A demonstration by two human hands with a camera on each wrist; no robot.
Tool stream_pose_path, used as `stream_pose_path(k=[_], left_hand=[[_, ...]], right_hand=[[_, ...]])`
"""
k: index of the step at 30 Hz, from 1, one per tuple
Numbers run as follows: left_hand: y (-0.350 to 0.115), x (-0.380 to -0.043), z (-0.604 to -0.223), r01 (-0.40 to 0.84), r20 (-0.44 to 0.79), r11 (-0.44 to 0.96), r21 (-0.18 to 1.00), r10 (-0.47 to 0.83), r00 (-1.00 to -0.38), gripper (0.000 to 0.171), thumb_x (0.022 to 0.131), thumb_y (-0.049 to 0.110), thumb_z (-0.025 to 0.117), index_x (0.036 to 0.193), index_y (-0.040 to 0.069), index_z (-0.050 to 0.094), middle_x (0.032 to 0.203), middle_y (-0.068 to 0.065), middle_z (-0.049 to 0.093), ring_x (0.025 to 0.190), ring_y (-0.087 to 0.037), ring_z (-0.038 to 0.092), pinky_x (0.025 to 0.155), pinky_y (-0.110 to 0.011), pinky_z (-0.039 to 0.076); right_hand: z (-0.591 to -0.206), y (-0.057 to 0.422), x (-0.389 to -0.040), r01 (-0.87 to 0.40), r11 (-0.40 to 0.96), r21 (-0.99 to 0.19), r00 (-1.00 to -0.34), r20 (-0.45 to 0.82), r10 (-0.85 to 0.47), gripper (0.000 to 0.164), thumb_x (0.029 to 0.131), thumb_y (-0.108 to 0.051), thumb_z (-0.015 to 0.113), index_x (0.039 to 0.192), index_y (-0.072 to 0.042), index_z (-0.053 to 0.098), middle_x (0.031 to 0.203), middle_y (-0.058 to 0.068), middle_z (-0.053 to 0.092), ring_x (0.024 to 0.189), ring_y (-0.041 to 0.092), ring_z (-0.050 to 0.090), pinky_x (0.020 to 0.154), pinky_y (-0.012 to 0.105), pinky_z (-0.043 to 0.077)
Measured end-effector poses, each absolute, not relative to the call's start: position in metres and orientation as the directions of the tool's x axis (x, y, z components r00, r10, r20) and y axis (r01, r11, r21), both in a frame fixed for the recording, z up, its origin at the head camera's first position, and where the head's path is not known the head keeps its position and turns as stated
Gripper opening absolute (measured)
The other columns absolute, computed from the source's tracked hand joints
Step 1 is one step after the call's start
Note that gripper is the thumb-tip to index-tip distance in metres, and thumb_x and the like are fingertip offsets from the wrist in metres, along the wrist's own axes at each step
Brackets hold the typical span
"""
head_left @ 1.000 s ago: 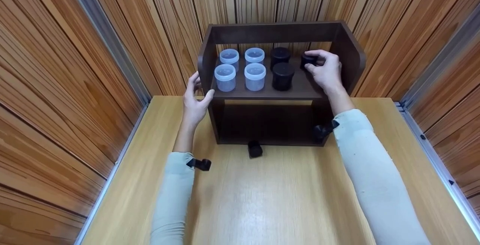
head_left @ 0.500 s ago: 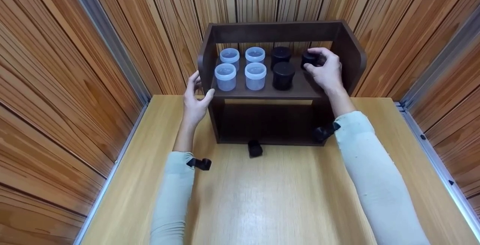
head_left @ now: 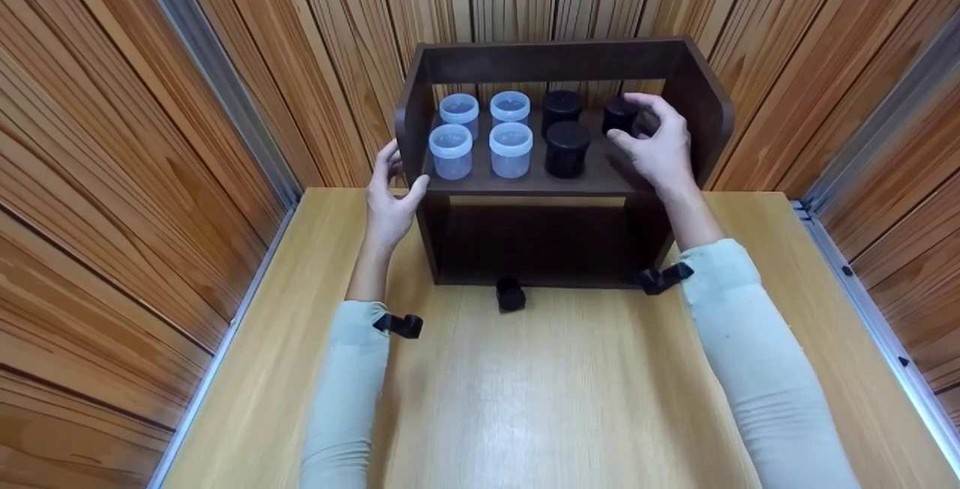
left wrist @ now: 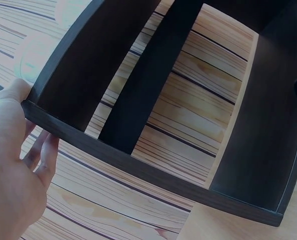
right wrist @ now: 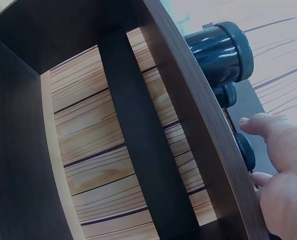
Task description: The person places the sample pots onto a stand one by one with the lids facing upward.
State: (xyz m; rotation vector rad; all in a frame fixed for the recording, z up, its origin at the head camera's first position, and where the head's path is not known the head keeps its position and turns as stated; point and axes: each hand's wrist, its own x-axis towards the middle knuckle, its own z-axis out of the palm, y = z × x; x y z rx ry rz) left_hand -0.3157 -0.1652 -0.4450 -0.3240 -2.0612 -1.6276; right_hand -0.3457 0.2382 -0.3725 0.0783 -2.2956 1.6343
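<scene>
A dark brown two-tier shelf [head_left: 551, 193] stands on the table, with my left hand [head_left: 390, 211] gripping its left side panel. The left wrist view shows the thumb over the panel's edge and the fingers [left wrist: 48, 155] beyond it. On the upper tier, my right hand [head_left: 664, 148] is spread around a black-lidded jar [head_left: 619, 112] at the back right, thumb and finger loosely apart. In the right wrist view, the thumb [right wrist: 261, 122] shows a gap from that jar's lid [right wrist: 245, 151]. Two black jars [head_left: 567, 150] and several translucent jars [head_left: 511, 151] stand left of it.
A small black object [head_left: 511, 295] lies on the wooden table [head_left: 487, 399] in front of the shelf's lower tier [head_left: 536, 245]. Wood-patterned walls [head_left: 517, 1] rise behind and at both sides. A black wrist mount [head_left: 664, 279] hangs off the right sleeve, near the shelf's front.
My right hand has loosened from the back right jar, its fingers spreading wider and the hand shifting slightly right. The jar stands in place. My left hand has stayed on the side panel.
</scene>
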Motion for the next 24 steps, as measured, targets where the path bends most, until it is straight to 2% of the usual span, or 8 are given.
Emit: stream_pose_path(k=[7, 11, 14, 19, 24], left_hand=[[-0.165, -0.315, -0.446, 0.45, 0.494, 0.275, 0.85, -0.114, -0.862, 0.067, 0.1, 0.006, 0.076, 0.161, 0.002, 0.05, 0.151, -0.026, 0.065, 0.137, -0.041, 0.062, 0.12, -0.047, 0.048], [-0.166, -0.315, -0.445, 0.445, 0.488, 0.274, 0.853, -0.113, -0.865, 0.067, 0.1, 0.006, 0.077, 0.162, 0.003, 0.05, 0.152, -0.025, 0.064, 0.137, -0.04, 0.062, 0.114, -0.044, 0.051], [-0.167, -0.316, -0.444, 0.453, 0.496, 0.27, 0.849, -0.114, -0.861, 0.067, 0.1, 0.006, 0.077, 0.162, 0.003, 0.05, 0.152, -0.026, 0.064, 0.138, -0.04, 0.061, 0.116, -0.043, 0.049], [-0.166, -0.316, -0.444, 0.466, 0.508, 0.267, 0.844, -0.117, -0.853, 0.067, 0.1, 0.006, 0.077, 0.161, 0.001, 0.051, 0.152, -0.028, 0.063, 0.138, -0.042, 0.06, 0.124, -0.049, 0.045], [-0.166, -0.316, -0.445, 0.471, 0.511, 0.258, 0.844, -0.114, -0.852, 0.066, 0.1, 0.004, 0.076, 0.161, 0.0, 0.05, 0.149, -0.028, 0.064, 0.136, -0.042, 0.06, 0.12, -0.054, 0.046]], right_hand=[[-0.375, 0.24, -0.329, -0.284, 0.344, -0.895, -0.932, 0.342, 0.122, 0.058, 0.097, -0.005, 0.083, 0.153, -0.007, 0.067, 0.169, 0.016, 0.057, 0.163, 0.035, 0.048, 0.13, 0.06, 0.047], [-0.377, 0.237, -0.318, -0.332, 0.315, -0.889, -0.917, 0.382, 0.112, 0.057, 0.097, -0.002, 0.083, 0.152, -0.004, 0.067, 0.166, 0.016, 0.059, 0.162, 0.036, 0.049, 0.129, 0.062, 0.047], [-0.378, 0.235, -0.309, -0.363, 0.29, -0.886, -0.908, 0.406, 0.102, 0.058, 0.096, 0.0, 0.083, 0.152, -0.002, 0.066, 0.167, 0.017, 0.058, 0.163, 0.037, 0.048, 0.129, 0.066, 0.046], [-0.384, 0.232, -0.294, -0.398, 0.252, -0.882, -0.896, 0.432, 0.1, 0.058, 0.095, 0.001, 0.085, 0.151, 0.0, 0.067, 0.171, 0.02, 0.054, 0.162, 0.037, 0.049, 0.128, 0.069, 0.046], [-0.393, 0.231, -0.28, -0.417, 0.23, -0.879, -0.887, 0.449, 0.108, 0.056, 0.096, 0.002, 0.084, 0.149, 0.0, 0.068, 0.17, 0.02, 0.054, 0.158, 0.032, 0.053, 0.127, 0.065, 0.047]])
